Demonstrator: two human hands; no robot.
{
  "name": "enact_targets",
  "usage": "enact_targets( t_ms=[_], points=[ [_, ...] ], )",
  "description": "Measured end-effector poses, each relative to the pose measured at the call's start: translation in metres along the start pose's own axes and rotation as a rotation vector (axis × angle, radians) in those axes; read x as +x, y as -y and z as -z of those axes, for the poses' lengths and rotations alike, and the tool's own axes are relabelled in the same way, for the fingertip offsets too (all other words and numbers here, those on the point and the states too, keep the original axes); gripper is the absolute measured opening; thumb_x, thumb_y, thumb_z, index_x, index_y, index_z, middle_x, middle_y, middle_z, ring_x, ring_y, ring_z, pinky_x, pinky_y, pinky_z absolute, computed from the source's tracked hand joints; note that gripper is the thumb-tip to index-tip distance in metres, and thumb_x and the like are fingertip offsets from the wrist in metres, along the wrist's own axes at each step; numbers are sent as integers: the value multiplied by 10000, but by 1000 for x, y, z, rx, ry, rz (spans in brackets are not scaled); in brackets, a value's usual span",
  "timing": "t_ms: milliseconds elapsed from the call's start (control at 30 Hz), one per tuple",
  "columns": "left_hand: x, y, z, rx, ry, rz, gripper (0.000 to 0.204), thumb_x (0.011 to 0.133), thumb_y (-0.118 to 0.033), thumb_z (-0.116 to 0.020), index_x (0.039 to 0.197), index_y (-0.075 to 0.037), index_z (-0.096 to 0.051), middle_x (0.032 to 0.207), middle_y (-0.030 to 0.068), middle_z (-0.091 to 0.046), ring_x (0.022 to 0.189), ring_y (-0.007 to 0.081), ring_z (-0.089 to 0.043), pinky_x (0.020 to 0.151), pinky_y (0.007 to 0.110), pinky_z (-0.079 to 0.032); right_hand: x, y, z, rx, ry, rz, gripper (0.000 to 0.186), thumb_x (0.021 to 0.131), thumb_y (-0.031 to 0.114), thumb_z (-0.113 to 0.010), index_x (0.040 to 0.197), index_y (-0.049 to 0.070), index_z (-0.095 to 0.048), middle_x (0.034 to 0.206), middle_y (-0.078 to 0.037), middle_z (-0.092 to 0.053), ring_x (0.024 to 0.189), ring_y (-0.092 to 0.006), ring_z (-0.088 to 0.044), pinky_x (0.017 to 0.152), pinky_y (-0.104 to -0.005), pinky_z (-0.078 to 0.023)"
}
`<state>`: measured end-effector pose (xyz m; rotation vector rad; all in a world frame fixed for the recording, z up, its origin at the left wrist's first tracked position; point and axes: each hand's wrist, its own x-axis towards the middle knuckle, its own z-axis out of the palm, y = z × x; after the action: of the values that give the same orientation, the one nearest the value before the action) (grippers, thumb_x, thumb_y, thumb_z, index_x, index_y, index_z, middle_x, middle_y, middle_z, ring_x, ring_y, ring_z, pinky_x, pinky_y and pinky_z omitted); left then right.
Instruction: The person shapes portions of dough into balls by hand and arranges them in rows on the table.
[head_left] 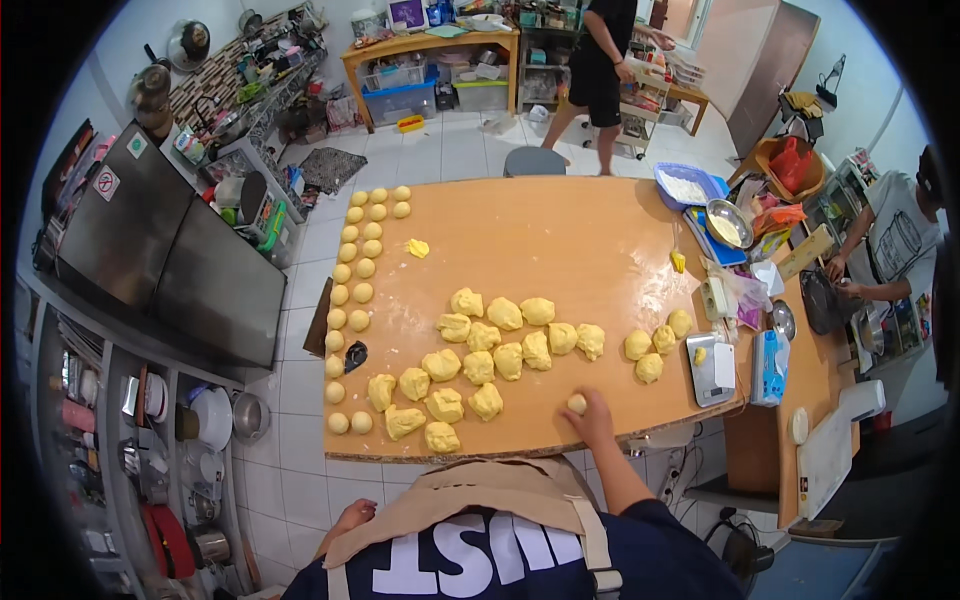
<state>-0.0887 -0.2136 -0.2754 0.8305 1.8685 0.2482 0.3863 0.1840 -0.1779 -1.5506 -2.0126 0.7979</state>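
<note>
My right hand (590, 415) is closed on a small smooth dough ball (576, 403) at the table's front edge. My left hand (357, 514) hangs below the edge beside my apron, fingers loosely bent and apart, apparently empty. Rough yellow dough lumps (485, 402) spread across the middle of the wooden tabletop (540, 230), with another cluster (637, 345) to the right. Several rounded dough balls (362, 292) line the left side, near a small dark item (356, 356). A digital scale (712, 368) sits at the front right.
A steel fridge (170, 245) and shelving (170, 450) stand at left. A blue tub of flour (688, 186) and steel bowl (729, 222) occupy the far right corner. One person (600, 65) walks behind a stool (536, 160); another (890, 250) works at the right.
</note>
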Motion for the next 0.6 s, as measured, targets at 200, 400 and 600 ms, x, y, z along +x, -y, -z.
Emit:
enact_targets(
  t_ms=[200, 400, 600],
  points=[
    [-20, -133, 27, 5, 220, -24, 300, 892, -175, -582, 1146, -26, -639, 993, 111, -701, 886, 199, -662, 763, 321, -527, -14, 18, -17, -69, -115, 123, 709, 695, 211, -843, 1276, 20, -484, 1115, -209, -617, 1053, -380, -591, 940, -427, -475],
    [-6, -181, 32, -376, 303, -147, 323, 926, -219, -600, 1194, -39, -606, 994, 57, -679, 854, 123, -623, 755, 274, -513, -54, 49, 11, -211, 67, -131, 621, 695, 138, -814, 1199, 12, -474, 1065, -202, -627, 993, -381, -618, 899, -433, -501],
    [-66, -365, 43, -730, 290, -419, 384, 1010, -265, -503, 1314, -30, -491, 1199, 83, -590, 1070, 167, -578, 920, 289, -466, -14, 119, 40, 318, 25, -65, 582, 686, 75, -840, 1153, 40, -493, 1030, -152, -643, 932, -336, -662, 848, -412, -551]
  ],
)
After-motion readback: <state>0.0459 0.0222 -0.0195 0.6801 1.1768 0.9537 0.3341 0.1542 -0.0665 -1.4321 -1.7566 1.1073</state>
